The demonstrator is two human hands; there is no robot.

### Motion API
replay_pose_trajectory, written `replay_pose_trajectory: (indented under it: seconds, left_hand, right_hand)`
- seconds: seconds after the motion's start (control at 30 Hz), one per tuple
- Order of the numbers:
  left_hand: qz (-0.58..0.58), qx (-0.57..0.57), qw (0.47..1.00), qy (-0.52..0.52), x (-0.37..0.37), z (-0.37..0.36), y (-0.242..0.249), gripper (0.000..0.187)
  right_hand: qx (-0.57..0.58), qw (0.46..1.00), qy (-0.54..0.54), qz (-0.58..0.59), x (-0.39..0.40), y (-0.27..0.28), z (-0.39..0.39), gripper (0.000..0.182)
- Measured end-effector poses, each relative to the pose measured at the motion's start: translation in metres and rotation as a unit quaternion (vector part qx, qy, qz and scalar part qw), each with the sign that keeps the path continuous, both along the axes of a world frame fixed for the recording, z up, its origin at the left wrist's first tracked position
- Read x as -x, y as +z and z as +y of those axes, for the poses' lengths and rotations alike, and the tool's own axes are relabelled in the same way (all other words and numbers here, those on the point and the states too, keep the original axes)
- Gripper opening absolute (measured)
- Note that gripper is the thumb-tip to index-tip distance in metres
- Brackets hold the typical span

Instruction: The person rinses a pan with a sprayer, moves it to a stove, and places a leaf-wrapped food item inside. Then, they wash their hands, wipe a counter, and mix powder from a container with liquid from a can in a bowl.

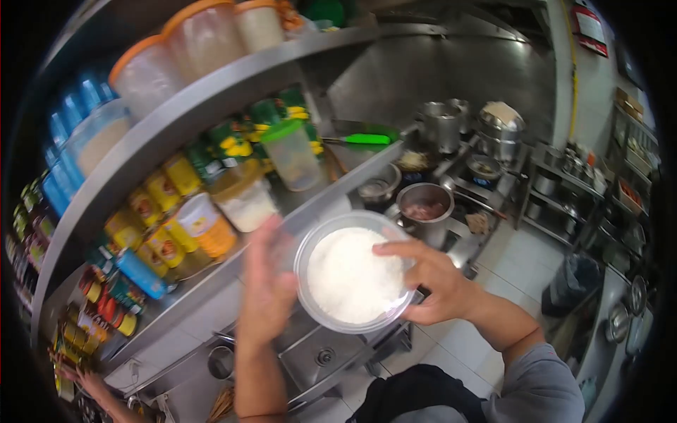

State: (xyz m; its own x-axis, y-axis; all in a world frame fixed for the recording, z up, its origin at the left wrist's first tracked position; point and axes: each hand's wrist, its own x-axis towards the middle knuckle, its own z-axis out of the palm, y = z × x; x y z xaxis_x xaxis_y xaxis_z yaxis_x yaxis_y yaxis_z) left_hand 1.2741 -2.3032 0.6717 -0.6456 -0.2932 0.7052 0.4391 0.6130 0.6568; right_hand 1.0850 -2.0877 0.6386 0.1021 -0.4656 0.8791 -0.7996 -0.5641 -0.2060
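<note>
A round clear plastic tub (305,271) of white granular or powdery stuff (352,276) is held up in front of me, its open top facing the camera. My right hand (429,278) grips its right side, with the fingers over the rim and the thumb lower down. Close by the tub's left side is my left hand (266,282), its fingers stretched upward and somewhat blurred. Behind that hand, a similar container of white contents (245,201) stands on the shelf next to a green-lidded container (293,158).
A steel shelf (176,113) carries yellow cans (159,189) and orange-lidded tubs (144,70). A sink (317,345) lies below. Pots, one with meat-like contents (425,204), stand on the stove at right. Another person's hand (84,377) shows at lower left.
</note>
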Motion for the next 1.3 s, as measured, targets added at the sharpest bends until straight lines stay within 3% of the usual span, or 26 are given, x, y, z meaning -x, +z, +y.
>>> replay_pose_trajectory:
  seconds: [0.03, 0.1, 0.13, 0.17, 0.2, 0.27, 0.3, 0.33, 0.37, 0.4, 0.47, 0.5, 0.53, 0.57, 0.6, 0.67, 0.7, 0.77, 0.83, 0.9, 0.97, 1.07, 1.17, 1.2, 1.3]
  left_hand:
    - [-0.071, -0.125, 0.987, -0.068, 0.023, 0.017, -0.027, 0.083]
    - [-0.135, -0.393, 0.880, -0.229, 0.067, 0.043, -0.066, 0.074]
    - [-0.147, -0.398, 0.873, -0.241, 0.087, 0.057, -0.081, 0.074]
    - [-0.129, -0.401, 0.870, -0.257, 0.108, 0.071, -0.094, 0.072]
    - [-0.112, -0.403, 0.866, -0.275, 0.127, 0.087, -0.104, 0.070]
    - [-0.120, -0.402, 0.857, -0.300, 0.166, 0.122, -0.120, 0.068]
    - [-0.144, -0.418, 0.837, -0.321, 0.185, 0.140, -0.130, 0.067]
    - [-0.171, -0.432, 0.816, -0.344, 0.204, 0.160, -0.140, 0.066]
    - [-0.200, -0.426, 0.798, -0.377, 0.225, 0.177, -0.148, 0.059]
    - [-0.218, -0.422, 0.783, -0.401, 0.248, 0.190, -0.164, 0.059]
    - [-0.353, -0.315, 0.787, -0.396, 0.293, 0.214, -0.197, 0.051]
    - [-0.379, -0.297, 0.774, -0.411, 0.314, 0.231, -0.203, 0.047]
    - [-0.404, -0.205, 0.802, -0.390, 0.340, 0.242, -0.222, 0.045]
    - [-0.392, -0.115, 0.843, -0.351, 0.359, 0.264, -0.226, 0.044]
    - [-0.366, -0.026, 0.877, -0.311, 0.377, 0.290, -0.226, 0.042]
    - [-0.349, 0.024, 0.886, -0.304, 0.407, 0.353, -0.219, 0.036]
    - [-0.287, 0.068, 0.900, -0.321, 0.424, 0.382, -0.229, 0.028]
    - [-0.259, 0.147, 0.896, -0.330, 0.442, 0.439, -0.234, 0.029]
    - [-0.209, 0.230, 0.897, -0.313, 0.453, 0.492, -0.230, 0.041]
    - [-0.191, 0.250, 0.877, -0.364, 0.468, 0.536, -0.228, 0.042]
    - [-0.173, 0.269, 0.857, -0.404, 0.481, 0.577, -0.230, 0.042]
    - [-0.055, 0.273, 0.810, -0.516, 0.498, 0.632, -0.232, 0.036]
    - [0.025, 0.257, 0.749, -0.610, 0.519, 0.681, -0.234, 0.031]
    - [0.035, 0.270, 0.730, -0.627, 0.526, 0.694, -0.234, 0.029]
    - [0.100, 0.280, 0.651, -0.698, 0.547, 0.729, -0.225, 0.026]
  right_hand:
    - [-0.014, 1.000, -0.002, 0.022, 0.009, -0.019, 0.008, 0.048]
    - [-0.020, 0.998, -0.052, -0.015, 0.027, -0.054, 0.032, 0.053]
    - [-0.013, 0.995, -0.091, -0.041, 0.038, -0.072, 0.044, 0.058]
    - [-0.014, 0.986, -0.053, -0.157, 0.050, -0.098, 0.057, 0.075]
    - [0.002, 0.941, 0.034, -0.337, 0.057, -0.126, 0.065, 0.100]
    - [-0.015, 0.825, 0.141, -0.547, 0.080, -0.163, 0.095, 0.107]
    - [-0.005, 0.824, 0.119, -0.554, 0.087, -0.180, 0.112, 0.107]
    - [-0.004, 0.675, 0.281, -0.683, 0.093, -0.195, 0.129, 0.102]
    - [0.009, 0.487, 0.431, -0.760, 0.100, -0.207, 0.144, 0.098]
    - [0.036, 0.497, 0.413, -0.762, 0.108, -0.218, 0.159, 0.098]
    - [0.063, 0.467, 0.401, -0.785, 0.123, -0.241, 0.192, 0.085]
    - [0.102, 0.484, 0.381, -0.781, 0.131, -0.258, 0.211, 0.085]
    - [0.101, 0.461, 0.367, -0.802, 0.140, -0.276, 0.231, 0.080]
    - [0.103, 0.436, 0.354, -0.821, 0.147, -0.292, 0.251, 0.076]
    - [0.145, 0.450, 0.335, -0.815, 0.155, -0.303, 0.271, 0.076]
    - [0.099, 0.438, 0.290, -0.845, 0.165, -0.319, 0.309, 0.071]
    - [0.127, 0.444, 0.277, -0.843, 0.166, -0.321, 0.324, 0.071]
    - [0.149, 0.443, 0.235, -0.852, 0.171, -0.321, 0.351, 0.069]
    - [0.208, 0.449, 0.220, -0.841, 0.178, -0.324, 0.370, 0.070]
    - [0.267, 0.453, 0.206, -0.825, 0.184, -0.329, 0.395, 0.070]
    - [0.330, 0.509, 0.200, -0.769, 0.189, -0.331, 0.419, 0.073]
    - [0.393, 0.534, 0.129, -0.737, 0.198, -0.327, 0.455, 0.076]
    - [0.432, 0.534, 0.109, -0.718, 0.211, -0.302, 0.489, 0.075]
    - [0.457, 0.531, 0.062, -0.711, 0.219, -0.309, 0.498, 0.076]
    - [0.487, 0.517, 0.050, -0.702, 0.236, -0.309, 0.522, 0.078]
